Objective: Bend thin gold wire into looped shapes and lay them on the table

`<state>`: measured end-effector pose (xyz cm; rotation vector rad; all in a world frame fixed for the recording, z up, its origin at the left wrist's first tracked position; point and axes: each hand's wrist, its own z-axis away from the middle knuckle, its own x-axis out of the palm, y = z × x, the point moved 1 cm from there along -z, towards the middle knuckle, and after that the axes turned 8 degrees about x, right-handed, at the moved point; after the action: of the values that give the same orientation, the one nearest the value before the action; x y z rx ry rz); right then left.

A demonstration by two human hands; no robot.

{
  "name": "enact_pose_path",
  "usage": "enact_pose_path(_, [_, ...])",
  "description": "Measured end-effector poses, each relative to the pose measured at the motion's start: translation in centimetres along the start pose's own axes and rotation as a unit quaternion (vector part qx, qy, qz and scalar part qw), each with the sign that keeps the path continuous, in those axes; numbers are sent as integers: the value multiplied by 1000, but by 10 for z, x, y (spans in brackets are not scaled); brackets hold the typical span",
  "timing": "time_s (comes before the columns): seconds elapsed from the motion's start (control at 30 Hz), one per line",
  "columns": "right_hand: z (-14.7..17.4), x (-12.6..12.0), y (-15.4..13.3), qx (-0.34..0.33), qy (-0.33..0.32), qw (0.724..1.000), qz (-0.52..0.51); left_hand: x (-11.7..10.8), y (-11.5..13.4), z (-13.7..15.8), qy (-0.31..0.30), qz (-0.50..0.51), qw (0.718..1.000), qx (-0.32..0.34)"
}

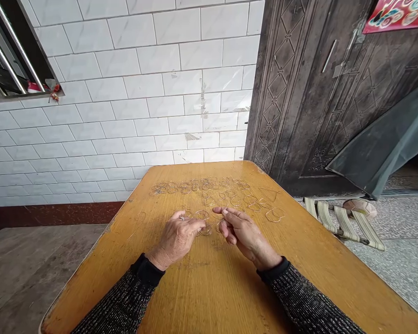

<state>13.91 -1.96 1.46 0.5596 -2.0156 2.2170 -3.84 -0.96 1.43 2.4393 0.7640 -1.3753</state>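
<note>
Left hand (177, 234) and right hand (243, 232), loosely curled, flank wire rings (205, 230); any hold is indiscernible. Dragging could tangle the overlapping rings (206, 184) beyond the hands.

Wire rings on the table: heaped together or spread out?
Spread out: the wire rings lie in loose rows across the table, though some overlap.

Orange-brown grained table (209, 297), coppery wire rings (206, 184), black sleeves (114, 297) flecked white, white tiles (176, 27) veined grey, dark-brown diamond-patterned door frame (276, 88), cream straps (342, 220) striped dark
</note>
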Motion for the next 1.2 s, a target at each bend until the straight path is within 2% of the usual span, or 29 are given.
enact_pose_path(0.2, [2,1,-2,26,-28,999,-24,-5,-2,0,-7,15,1000,27])
enact_pose_path(0.33, [2,-7,-8,30,-34,997,-60,-9,-11,3,3,32,999,21])
enact_pose_path(0.5, [0,-23,-19,-74,52,994,-60,-13,-25,9,36,16,999,-33])
enact_pose_path(0.6, [2,-23,-20,-154,109,982,25,-14,-23,8,35,9,999,-30])
enact_pose_path(0.7, [3,-20,-18,-172,125,972,98,-15,-15,5,12,20,1000,-5])
enact_pose_path(0.8, [0,-21,-16,-113,87,981,133,-16,-10,3,-4,28,1000,10])
enact_pose_path(0.93, [-3,-23,-12,-28,-18,982,186,-18,-9,2,-11,18,999,35])
enact_pose_path(1.2, [2,-19,-9,12,-119,951,286,-17,-13,4,-12,-22,998,57])
